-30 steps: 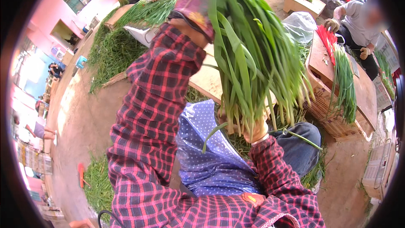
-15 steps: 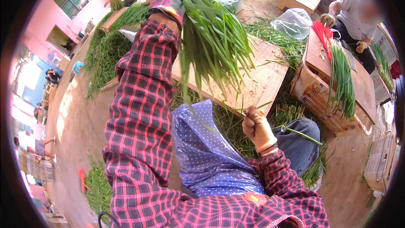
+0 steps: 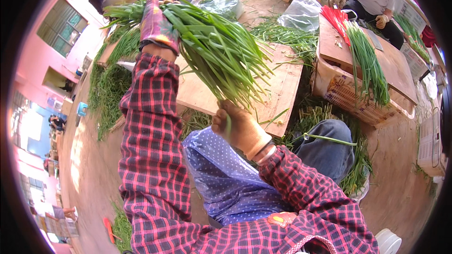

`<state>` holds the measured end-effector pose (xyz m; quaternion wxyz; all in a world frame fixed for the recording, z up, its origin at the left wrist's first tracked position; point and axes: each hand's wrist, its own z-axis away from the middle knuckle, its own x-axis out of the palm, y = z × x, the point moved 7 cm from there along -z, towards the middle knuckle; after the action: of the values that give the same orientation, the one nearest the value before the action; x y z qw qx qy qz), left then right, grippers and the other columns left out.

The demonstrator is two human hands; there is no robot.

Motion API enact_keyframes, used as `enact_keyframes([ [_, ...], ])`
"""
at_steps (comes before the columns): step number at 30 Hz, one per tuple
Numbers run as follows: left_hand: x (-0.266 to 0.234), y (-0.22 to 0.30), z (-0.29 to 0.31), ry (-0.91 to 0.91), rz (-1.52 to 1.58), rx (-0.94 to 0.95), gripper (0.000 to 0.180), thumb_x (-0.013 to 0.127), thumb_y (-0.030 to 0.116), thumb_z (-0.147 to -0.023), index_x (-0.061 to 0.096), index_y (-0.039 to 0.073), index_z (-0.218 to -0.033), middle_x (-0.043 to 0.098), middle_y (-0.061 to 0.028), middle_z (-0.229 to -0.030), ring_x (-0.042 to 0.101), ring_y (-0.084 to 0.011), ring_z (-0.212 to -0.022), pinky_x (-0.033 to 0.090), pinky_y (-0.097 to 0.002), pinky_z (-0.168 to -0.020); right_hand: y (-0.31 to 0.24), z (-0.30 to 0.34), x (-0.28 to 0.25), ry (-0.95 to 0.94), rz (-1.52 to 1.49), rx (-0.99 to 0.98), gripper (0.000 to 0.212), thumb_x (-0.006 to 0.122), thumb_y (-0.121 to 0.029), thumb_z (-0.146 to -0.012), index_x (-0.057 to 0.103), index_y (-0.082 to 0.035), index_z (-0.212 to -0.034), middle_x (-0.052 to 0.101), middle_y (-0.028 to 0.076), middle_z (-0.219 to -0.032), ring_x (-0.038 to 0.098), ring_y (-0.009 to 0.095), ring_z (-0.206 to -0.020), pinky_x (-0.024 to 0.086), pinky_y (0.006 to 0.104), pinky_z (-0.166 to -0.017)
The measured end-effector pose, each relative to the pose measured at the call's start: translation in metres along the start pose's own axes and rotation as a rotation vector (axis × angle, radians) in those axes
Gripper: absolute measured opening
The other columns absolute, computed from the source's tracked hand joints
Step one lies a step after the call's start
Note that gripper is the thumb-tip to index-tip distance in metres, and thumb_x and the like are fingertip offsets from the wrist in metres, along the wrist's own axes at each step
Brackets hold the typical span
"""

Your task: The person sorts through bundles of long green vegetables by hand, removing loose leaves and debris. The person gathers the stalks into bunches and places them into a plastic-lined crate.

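Panning from the left edge, I pass a small blue stool (image 3: 82,109) and a big heap of tangled greens (image 3: 106,96), with a red object (image 3: 109,229) too small to identify lower down. Next I have the left hand (image 3: 158,26), in a patterned purple-pink glove, raised on an outstretched arm, its fingers wrapped round a thick bunch of long green leaves (image 3: 214,42). The bunch is tilted — one end poking out left of the glove, the longer end fanning down to the right over the bench (image 3: 285,82), a low wooden board; I can't tell whether its lowest tips touch the wood. Just under those tips I have the right hand (image 3: 245,129), in a tan-orange glove, thumb and fingers pressed together, pinching a green blade (image 3: 229,126). A blue dotted apron (image 3: 230,183) covers the lap below. Beyond the bench sits a crumpled clear bag (image 3: 300,14), and nearer me a loose stalk (image 3: 334,140) lies across a denim knee (image 3: 327,157). Further right, a plastic crate (image 3: 346,95) carries a wooden top (image 3: 393,73) with a bundle of thin greens (image 3: 369,68) and red strips (image 3: 335,21) — a co-worker's gloved hand (image 3: 336,1) is right by the strips. A pale crate (image 3: 431,143) stands farthest right.
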<state>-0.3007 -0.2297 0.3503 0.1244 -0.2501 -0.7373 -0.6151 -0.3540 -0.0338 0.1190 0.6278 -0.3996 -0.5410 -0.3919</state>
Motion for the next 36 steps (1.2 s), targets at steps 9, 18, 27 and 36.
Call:
enact_keyframes([
  [9,-0.019,-0.005,-0.001,0.142,-0.252,0.159,0.039,0.068,0.045,-0.089,0.062,0.007,-0.086,0.067,-0.0055,-0.084,0.06,-0.0116,-0.063,0.051,-0.0264,-0.058,-0.052,0.04,-0.036,0.1,0.347,-0.192,0.03,0.061,-0.023,-0.096,0.056,0.0,-0.115,0.052,-0.001,-0.069,0.054,0.014,-0.067,0.048,0.0309,-0.066],
  [18,-0.069,-0.022,-0.018,0.316,-0.25,0.0,0.046,0.062,0.052,-0.091,0.061,0.006,-0.093,0.065,-0.0073,-0.083,0.063,-0.0208,-0.067,0.054,-0.0366,-0.063,-0.076,0.076,-0.083,0.239,0.808,-0.305,0.027,0.067,-0.025,-0.093,0.064,0.002,-0.098,0.058,0.002,-0.071,0.055,0.014,-0.064,0.045,0.0275,-0.064],
  [27,-0.077,-0.023,-0.019,0.313,-0.207,-0.055,0.045,0.047,0.054,-0.098,0.058,0.01,-0.097,0.065,-0.0063,-0.085,0.063,-0.0231,-0.07,0.053,-0.0382,-0.067,-0.079,0.099,-0.133,0.658,1.694,-0.029,0.028,0.068,-0.024,-0.082,0.069,-0.005,-0.102,0.069,0.012,-0.092,0.066,0.026,-0.089,0.051,0.035,-0.08],
  [36,-0.089,-0.023,-0.035,0.191,-0.163,-0.083,0.049,0.048,0.05,-0.096,0.06,0.004,-0.11,0.067,-0.0108,-0.093,0.066,-0.0255,-0.076,0.057,-0.0389,-0.069,-0.078,0.063,-0.036,0.553,2.214,-0.639,0.039,0.071,-0.038,-0.08,0.066,-0.01,-0.107,0.066,0.016,-0.099,0.063,0.034,-0.096,0.051,0.0441,-0.08],
])
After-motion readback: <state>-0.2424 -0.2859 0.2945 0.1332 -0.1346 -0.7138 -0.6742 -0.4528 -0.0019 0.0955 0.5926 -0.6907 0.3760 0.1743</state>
